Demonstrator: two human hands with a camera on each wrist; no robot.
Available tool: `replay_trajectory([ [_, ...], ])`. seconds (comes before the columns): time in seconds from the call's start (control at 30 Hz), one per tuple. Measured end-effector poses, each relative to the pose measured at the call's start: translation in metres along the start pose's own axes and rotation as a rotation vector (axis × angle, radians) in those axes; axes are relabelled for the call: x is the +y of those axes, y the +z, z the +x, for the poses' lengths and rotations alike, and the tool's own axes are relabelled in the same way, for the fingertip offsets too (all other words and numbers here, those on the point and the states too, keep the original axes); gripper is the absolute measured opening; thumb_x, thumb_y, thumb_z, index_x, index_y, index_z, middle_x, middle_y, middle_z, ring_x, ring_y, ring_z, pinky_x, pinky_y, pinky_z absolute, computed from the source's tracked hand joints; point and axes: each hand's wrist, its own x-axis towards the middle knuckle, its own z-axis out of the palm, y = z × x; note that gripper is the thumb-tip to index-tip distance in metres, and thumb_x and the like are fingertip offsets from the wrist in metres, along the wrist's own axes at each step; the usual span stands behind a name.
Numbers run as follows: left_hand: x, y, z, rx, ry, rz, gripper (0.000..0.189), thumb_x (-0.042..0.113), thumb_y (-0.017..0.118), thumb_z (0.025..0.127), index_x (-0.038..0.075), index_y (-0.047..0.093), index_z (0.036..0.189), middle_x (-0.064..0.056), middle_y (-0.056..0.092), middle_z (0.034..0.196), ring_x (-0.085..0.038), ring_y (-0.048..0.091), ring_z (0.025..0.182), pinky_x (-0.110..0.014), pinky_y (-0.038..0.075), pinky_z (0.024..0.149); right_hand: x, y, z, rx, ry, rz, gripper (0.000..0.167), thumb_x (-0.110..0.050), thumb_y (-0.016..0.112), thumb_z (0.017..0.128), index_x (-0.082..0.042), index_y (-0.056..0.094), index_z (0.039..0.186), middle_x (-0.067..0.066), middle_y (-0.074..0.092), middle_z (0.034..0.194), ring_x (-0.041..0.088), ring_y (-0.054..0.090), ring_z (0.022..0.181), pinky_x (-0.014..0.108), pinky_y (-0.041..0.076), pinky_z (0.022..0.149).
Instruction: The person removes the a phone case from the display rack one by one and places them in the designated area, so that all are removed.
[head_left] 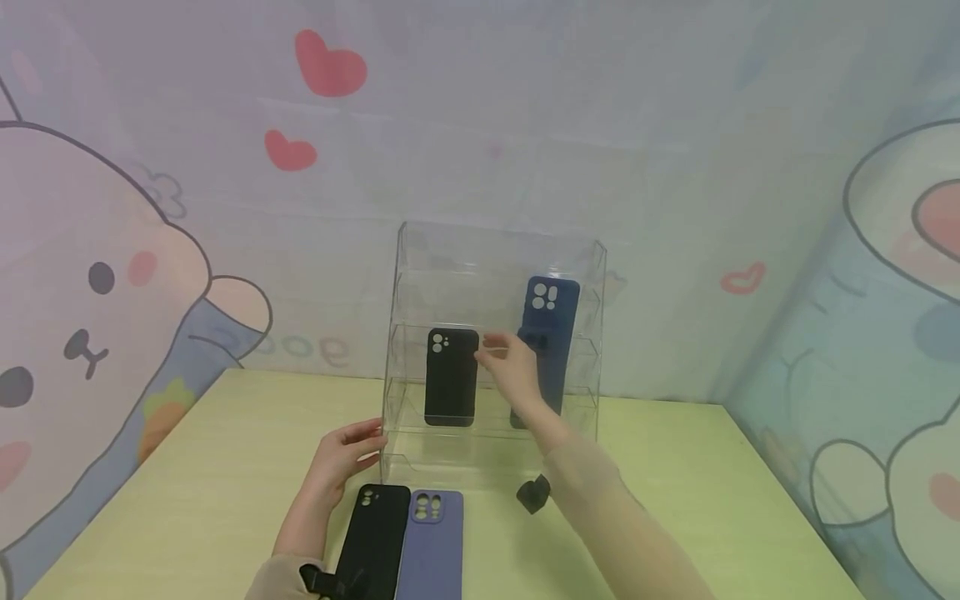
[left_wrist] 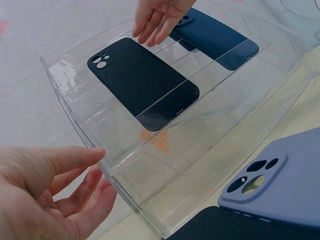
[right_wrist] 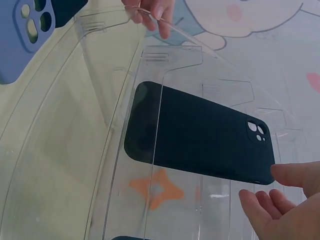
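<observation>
A clear tiered display rack [head_left: 495,250] stands on the table. My left hand [head_left: 347,454] is at its left side, thumb and fingertips at the edge of the side panel [left_wrist: 82,127]. A black phone case [head_left: 452,375] with camera cutouts leans upright in a middle tier. Beside its upper right corner is my right hand [head_left: 510,362], fingers loosely bent and nothing gripped. In the right wrist view the thumb tip [right_wrist: 280,172] is right at the case's corner, the other fingers apart from it. A taller dark blue case [head_left: 555,333] leans to the right, partly behind the right hand.
Another black case [head_left: 375,533] and a lavender case [head_left: 432,542] lie side by side on the yellow table [head_left: 675,492], before the rack. A small dark object [head_left: 533,493] shows by the right forearm. A cartoon-printed cloth [head_left: 675,167] hangs behind.
</observation>
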Motion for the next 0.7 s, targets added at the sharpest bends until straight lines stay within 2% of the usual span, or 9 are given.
replay_trajectory([
  [0.33,0.0,0.0,0.0,0.006,-0.001,0.01,0.047,0.008,0.063,0.095,-0.005,0.051,0.138,-0.025,0.052,0.136,-0.013,0.065,0.103,-0.039,0.055,0.098,0.001,0.01,0.006,-0.037,0.02,0.011,0.042,-0.01,0.065,0.093,0.0,0.057,0.132,0.019,0.063,0.126,0.033,0.064,0.112,0.038,0.059,0.09],
  [0.5,0.0,0.0,0.0,-0.007,0.009,0.005,0.048,0.008,0.063,0.095,-0.007,0.049,0.139,-0.027,0.051,0.136,-0.017,0.065,0.106,-0.042,0.055,0.099,0.006,0.014,0.007,-0.023,0.031,0.004,0.038,-0.011,0.066,0.092,-0.001,0.06,0.128,0.018,0.066,0.121,0.032,0.064,0.111,0.04,0.058,0.091],
  [0.7,-0.001,0.0,0.001,0.008,-0.002,0.018,0.047,0.008,0.063,0.095,-0.005,0.051,0.138,-0.025,0.053,0.135,-0.014,0.065,0.104,-0.04,0.055,0.099,0.008,0.015,0.006,-0.002,0.043,0.024,0.034,-0.016,0.068,0.091,-0.004,0.064,0.123,0.015,0.068,0.117,0.031,0.064,0.108,0.042,0.057,0.091],
])
